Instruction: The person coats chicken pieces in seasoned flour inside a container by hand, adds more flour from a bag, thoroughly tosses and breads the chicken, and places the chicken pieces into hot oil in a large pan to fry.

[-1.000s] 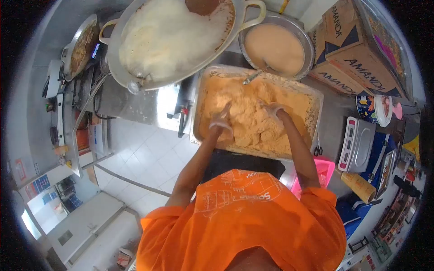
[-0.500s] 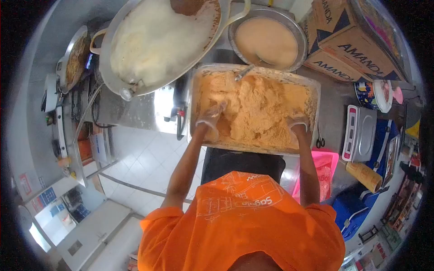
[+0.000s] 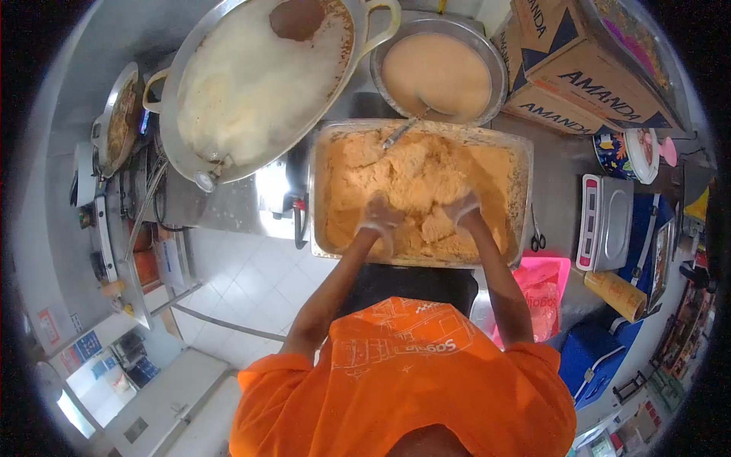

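A: State the position of the crumbly orange mixture point(image 3: 415, 179).
B: It is in the rectangular tray point(image 3: 519, 209), on the metal tabletop point(image 3: 567, 164), heaped toward the middle.

A: Report the left hand point(image 3: 381, 216).
B: In contact with the mixture at the near left of the heap. Fingers coated and partly hidden; I cannot tell whether they are spread or pressed together.

A: And the right hand point(image 3: 461, 206)?
B: At the heap's right side, angled inward, touching the mixture. Finger spacing cannot be read here either. Both wrists show a translucent covering.

A: List the adjacent items.
B: Beyond the tray, a round bowl point(image 3: 499, 72) of pale orange liquid point(image 3: 438, 72); a metal utensil point(image 3: 400, 134) extends from it over the tray. Far left, a large pan point(image 3: 169, 122) containing pale foam point(image 3: 236, 91). Right of the tray, scissors point(image 3: 537, 238).
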Tool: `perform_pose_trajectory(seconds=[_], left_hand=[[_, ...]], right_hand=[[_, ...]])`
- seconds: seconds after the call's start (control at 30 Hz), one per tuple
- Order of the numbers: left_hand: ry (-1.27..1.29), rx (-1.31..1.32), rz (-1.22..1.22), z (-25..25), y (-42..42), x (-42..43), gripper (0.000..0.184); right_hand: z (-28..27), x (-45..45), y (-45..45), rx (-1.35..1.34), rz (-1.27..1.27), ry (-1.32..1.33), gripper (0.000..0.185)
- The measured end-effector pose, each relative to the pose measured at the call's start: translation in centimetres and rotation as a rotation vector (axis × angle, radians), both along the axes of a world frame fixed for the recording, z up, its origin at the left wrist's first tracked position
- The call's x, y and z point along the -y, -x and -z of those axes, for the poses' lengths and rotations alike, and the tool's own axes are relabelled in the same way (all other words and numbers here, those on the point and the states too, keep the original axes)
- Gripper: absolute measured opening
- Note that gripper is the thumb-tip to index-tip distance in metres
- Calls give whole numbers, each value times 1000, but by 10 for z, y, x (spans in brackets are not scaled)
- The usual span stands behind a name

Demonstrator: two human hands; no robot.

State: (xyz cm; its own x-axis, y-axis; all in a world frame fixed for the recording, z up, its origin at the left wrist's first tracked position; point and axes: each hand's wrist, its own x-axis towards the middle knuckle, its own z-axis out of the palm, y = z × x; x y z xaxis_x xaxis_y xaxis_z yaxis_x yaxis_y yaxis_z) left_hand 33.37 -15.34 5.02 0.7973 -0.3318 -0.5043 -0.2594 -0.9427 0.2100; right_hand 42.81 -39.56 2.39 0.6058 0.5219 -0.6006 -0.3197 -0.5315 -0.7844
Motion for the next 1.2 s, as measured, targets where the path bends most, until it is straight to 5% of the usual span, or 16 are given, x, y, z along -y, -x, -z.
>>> perform_pose_trajectory(seconds=[0.1, 0.2, 0.27, 0.37, 0.6, 0.73, 0.8, 0.9, 0.97, 1.03, 1.07, 1.2], left_hand=[[238, 284, -476, 7, 28, -13, 43], [-337, 121, -517, 21, 17, -53, 48], [20, 14, -851, -50, -42, -75, 53], [179, 75, -862, -4, -98, -115, 58], [626, 135, -803, 40, -105, -86, 69], [529, 120, -644, -28, -59, -61, 76], [415, 152, -536, -44, -26, -54, 81], [81, 503, -712, -70, 20, -19, 76], [148, 141, -882, 18, 50, -29, 77], [276, -42, -800, 33, 62, -44, 70], [366, -40, -643, 2, 61, -55, 63], [1037, -290, -1045, 31, 53, -67, 49]], right_hand=[[-33, 21, 21, 155, -78, -132, 60], [-37, 64, 1, 98, 56, -204, 62], [-27, 80, -39, -37, 307, -343, 63], [-12, 63, -97, -192, 440, -501, 65], [-50, -91, -108, -432, -76, 114, 67], [-55, -107, -67, 180, -812, 466, 63], [-73, -98, -18, 573, -873, 616, 61], [-46, -58, 17, 904, -853, 415, 61], [-40, -23, 10, 805, -748, 275, 61], [-26, 9, -15, 552, -532, 292, 60], [-19, 27, -32, 414, -391, 316, 60], [2, 53, -53, 27, -39, 260, 59]])
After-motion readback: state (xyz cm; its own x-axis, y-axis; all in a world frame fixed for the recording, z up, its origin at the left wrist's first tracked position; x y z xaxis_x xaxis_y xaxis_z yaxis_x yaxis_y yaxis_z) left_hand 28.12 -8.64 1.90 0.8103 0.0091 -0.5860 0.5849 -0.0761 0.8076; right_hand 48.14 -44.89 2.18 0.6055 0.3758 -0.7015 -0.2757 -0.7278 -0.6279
